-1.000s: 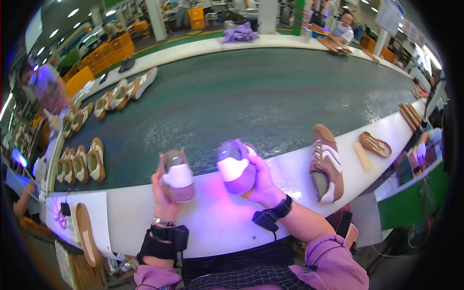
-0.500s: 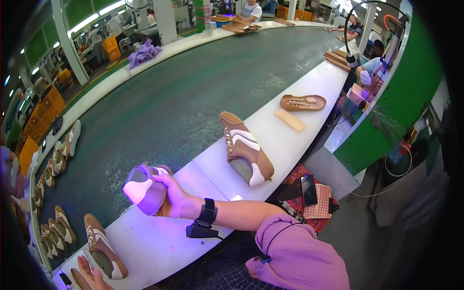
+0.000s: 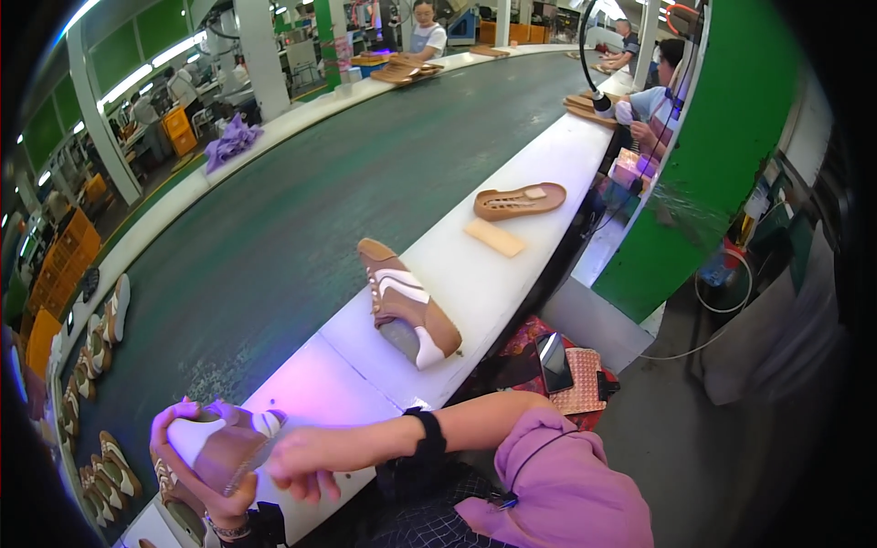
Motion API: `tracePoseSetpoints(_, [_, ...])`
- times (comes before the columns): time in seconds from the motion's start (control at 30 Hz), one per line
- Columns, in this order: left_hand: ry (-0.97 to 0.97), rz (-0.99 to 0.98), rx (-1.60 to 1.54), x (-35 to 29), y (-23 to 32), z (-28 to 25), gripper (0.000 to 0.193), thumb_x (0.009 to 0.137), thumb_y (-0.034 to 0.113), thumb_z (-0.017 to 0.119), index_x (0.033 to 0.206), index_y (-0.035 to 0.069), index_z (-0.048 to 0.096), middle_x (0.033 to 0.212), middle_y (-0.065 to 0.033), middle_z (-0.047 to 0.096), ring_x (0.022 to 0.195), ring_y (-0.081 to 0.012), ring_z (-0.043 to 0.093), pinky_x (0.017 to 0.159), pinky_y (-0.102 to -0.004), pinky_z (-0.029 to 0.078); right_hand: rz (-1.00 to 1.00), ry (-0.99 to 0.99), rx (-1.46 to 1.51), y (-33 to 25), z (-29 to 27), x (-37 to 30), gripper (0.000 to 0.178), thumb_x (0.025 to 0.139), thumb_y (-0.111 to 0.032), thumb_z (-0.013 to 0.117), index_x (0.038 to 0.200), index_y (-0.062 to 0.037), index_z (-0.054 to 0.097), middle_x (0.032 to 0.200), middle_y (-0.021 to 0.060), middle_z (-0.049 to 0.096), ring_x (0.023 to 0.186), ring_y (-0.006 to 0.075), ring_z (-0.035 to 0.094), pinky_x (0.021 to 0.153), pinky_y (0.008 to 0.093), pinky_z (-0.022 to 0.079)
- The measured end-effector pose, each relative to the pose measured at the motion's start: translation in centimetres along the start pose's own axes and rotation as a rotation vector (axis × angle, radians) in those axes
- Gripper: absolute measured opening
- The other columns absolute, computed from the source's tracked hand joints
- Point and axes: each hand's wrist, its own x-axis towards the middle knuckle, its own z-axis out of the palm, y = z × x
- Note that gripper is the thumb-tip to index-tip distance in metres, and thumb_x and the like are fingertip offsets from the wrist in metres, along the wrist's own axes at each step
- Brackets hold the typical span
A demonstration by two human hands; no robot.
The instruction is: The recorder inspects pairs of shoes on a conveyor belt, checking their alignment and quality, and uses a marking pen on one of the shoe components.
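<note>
At the lower left, my left hand [image 3: 206,484] is wrapped round a brown-and-white sneaker [image 3: 228,457], lifted above the white bench. Its heel side is turned up, under a violet glow. Right beside it, my right hand [image 3: 311,461] has its fingers curled in, the fingertips by the shoe's lower edge; whether they pinch anything is hidden. Behind my left hand a second sneaker [image 3: 185,519] is partly covered. To the right on the bench stands another brown-and-white sneaker [image 3: 406,306]. Farther off lie a tan shoe sole [image 3: 519,202] and a flat beige block [image 3: 494,237].
A green conveyor belt [image 3: 301,228] runs past the white bench [image 3: 548,251]. More sneakers [image 3: 108,475] line its left side. A phone [image 3: 554,363] lies low at the right. A green panel [image 3: 694,173] rises beyond, and several people work farther off.
My right hand has released the sneaker and drawn back toward me. My left hand, which was low by the bench's left end, now holds that sneaker. The view has shifted.
</note>
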Motion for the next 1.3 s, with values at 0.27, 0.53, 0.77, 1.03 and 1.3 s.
tracePoseSetpoints(0.27, [0.190,-0.182,-0.344,2.1,-0.3,0.8,0.099,0.063,0.041,0.076,0.138,0.005,0.023,0.114,-0.0109,0.038,0.095,-0.0279,0.058,0.078,-0.0396,0.051,-0.406,1.487,-1.400,-11.1,-20.5,-15.5,0.010,0.077,-0.009,0.059,0.084,-0.0033,0.062,0.084,0.0173,0.065,0.073,0.0316,0.064,0.066,0.0381,0.050])
tracePoseSetpoints(0.53, [0.296,-0.225,-0.337,2.1,-1.6,-0.4,0.093,0.064,0.042,0.075,0.135,0.007,0.027,0.113,-0.0108,0.041,0.091,-0.0267,0.061,0.077,-0.0398,0.054,0.747,1.746,-1.699,-9.9,-36.3,-30.4,0.018,0.079,-0.009,0.055,0.091,-0.0036,0.068,0.093,0.0224,0.066,0.090,0.0362,0.065,0.079,0.0426,0.051])
tracePoseSetpoints(0.77, [0.334,-0.290,-0.365,3.1,-1.8,0.0,0.096,0.061,0.042,0.077,0.135,0.007,0.026,0.110,-0.0099,0.041,0.089,-0.0259,0.061,0.076,-0.0386,0.054,0.965,1.547,-1.864,-9.5,-38.4,-31.1,0.018,0.083,-0.010,0.055,0.084,-0.0063,0.072,0.090,0.0169,0.069,0.088,0.0302,0.067,0.076,0.0406,0.054])
tracePoseSetpoints(1.03, [0.362,-0.240,-0.328,3.2,-3.9,-0.2,0.104,0.059,0.040,0.079,0.138,0.006,0.021,0.112,-0.0100,0.040,0.091,-0.0251,0.060,0.076,-0.0383,0.054,0.978,1.420,-1.995,-9.6,-40.7,-31.5,0.020,0.084,-0.011,0.053,0.086,-0.0084,0.073,0.089,0.0148,0.069,0.086,0.0283,0.068,0.073,0.0398,0.055])
tracePoseSetpoints(1.3, [0.356,-0.329,-0.577,3.1,-2.2,0.1,0.103,0.057,0.034,0.080,0.138,0.008,0.022,0.116,-0.0082,0.039,0.088,-0.0246,0.061,0.073,-0.0368,0.054,1.170,1.275,-2.042,-9.8,-39.7,-30.4,0.021,0.086,-0.013,0.052,0.086,-0.0091,0.073,0.092,0.0123,0.070,0.087,0.0274,0.069,0.071,0.0410,0.055])
